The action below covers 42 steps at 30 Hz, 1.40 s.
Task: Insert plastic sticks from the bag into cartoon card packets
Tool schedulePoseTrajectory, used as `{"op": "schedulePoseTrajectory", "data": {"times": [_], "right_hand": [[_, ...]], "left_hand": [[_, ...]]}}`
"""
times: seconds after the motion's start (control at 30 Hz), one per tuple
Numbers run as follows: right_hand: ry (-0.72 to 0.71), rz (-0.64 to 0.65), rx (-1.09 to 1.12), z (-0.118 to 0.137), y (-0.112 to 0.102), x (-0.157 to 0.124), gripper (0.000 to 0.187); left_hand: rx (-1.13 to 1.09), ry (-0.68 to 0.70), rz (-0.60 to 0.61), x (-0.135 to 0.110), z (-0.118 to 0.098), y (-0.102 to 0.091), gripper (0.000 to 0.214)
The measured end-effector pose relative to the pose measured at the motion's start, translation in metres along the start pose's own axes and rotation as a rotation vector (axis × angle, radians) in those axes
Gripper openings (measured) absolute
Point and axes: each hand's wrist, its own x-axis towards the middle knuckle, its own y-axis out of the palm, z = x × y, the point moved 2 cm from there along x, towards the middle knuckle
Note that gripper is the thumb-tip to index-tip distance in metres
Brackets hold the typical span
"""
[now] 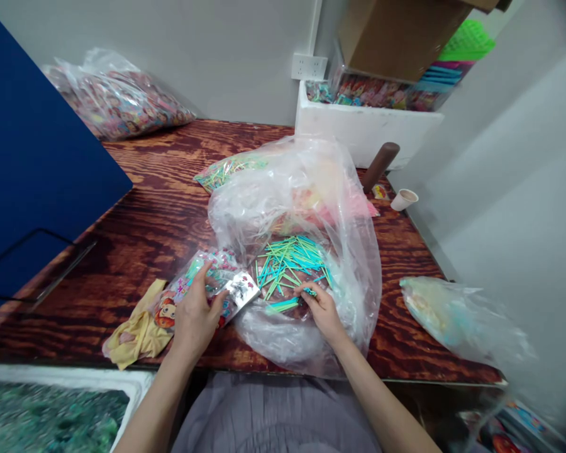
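A big clear plastic bag point(365, 277) lies opened out on the table, with many thin green and blue sticks point(295, 258) loose inside its mouth. My right hand point(321, 309) is over the near side of these sticks, its fingers closed in a pinch on a small bunch of sticks whose blue-green ends show. Just left of it is a neater row of sticks point(283, 306). My left hand point(197, 314) rests on printed plastic pouches point(170, 308) with a cartoon figure, thumb and fingers apart. The pouches' silvery end point(243, 289) reaches toward the sticks.
Yellow cloth point(144, 336) lies at the front left. Farther back are a bag of coloured sticks point(231, 168), a brown cylinder point(381, 165), a paper cup point(404, 200) and a white foam box point(358, 126). A knotted bag point(438, 314) lies at right; a blue panel point(38, 157) stands left.
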Motion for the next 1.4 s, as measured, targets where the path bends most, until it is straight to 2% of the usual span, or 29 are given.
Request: {"op": "schedulePoseTrajectory", "data": {"times": [0.07,0.17,0.2,0.33,0.43,0.53,0.7,0.87,1.0,1.1,1.23,1.4], "right_hand": [[0.000,-0.002,0.001,0.000,0.000,0.000,0.014],[0.000,-0.005,0.001,0.000,0.000,0.000,0.013],[0.000,-0.005,0.001,0.000,0.000,0.000,0.013],[0.009,-0.006,0.002,-0.002,0.000,0.000,0.013],[0.013,-0.015,-0.008,-0.004,0.000,-0.001,0.014],[0.018,-0.017,-0.012,-0.003,0.000,0.000,0.016],[0.025,-0.013,-0.021,-0.003,0.001,-0.001,0.017],[0.044,-0.011,-0.052,-0.007,0.001,-0.002,0.020],[0.057,-0.016,-0.054,-0.007,0.001,-0.002,0.022],[0.067,-0.028,-0.023,-0.007,0.001,0.000,0.022],[0.087,-0.061,0.055,-0.007,-0.003,0.002,0.023],[0.154,-0.139,0.286,0.015,-0.009,0.007,0.024]], "left_hand": [[-0.109,-0.030,-0.005,0.000,0.004,0.001,0.056],[-0.218,-0.011,-0.011,-0.001,0.005,0.002,0.023],[-0.228,0.017,-0.011,-0.002,0.005,0.001,0.020],[-0.258,0.121,0.004,-0.006,-0.003,-0.004,0.018],[-0.293,0.138,0.033,-0.008,-0.008,-0.005,0.017],[-0.373,0.081,0.050,-0.012,-0.012,-0.002,0.015],[-0.600,-0.140,0.057,-0.022,-0.020,0.005,0.016],[-0.694,-0.263,0.088,-0.029,-0.029,0.007,0.029],[-0.628,-0.259,0.129,-0.032,-0.029,0.010,0.036],[-0.658,-0.224,0.183,-0.034,-0.029,0.014,0.023],[-0.727,-0.239,0.137,-0.036,-0.028,0.014,0.016],[-0.695,-0.235,0.138,-0.039,-0.028,0.012,0.019]]}}
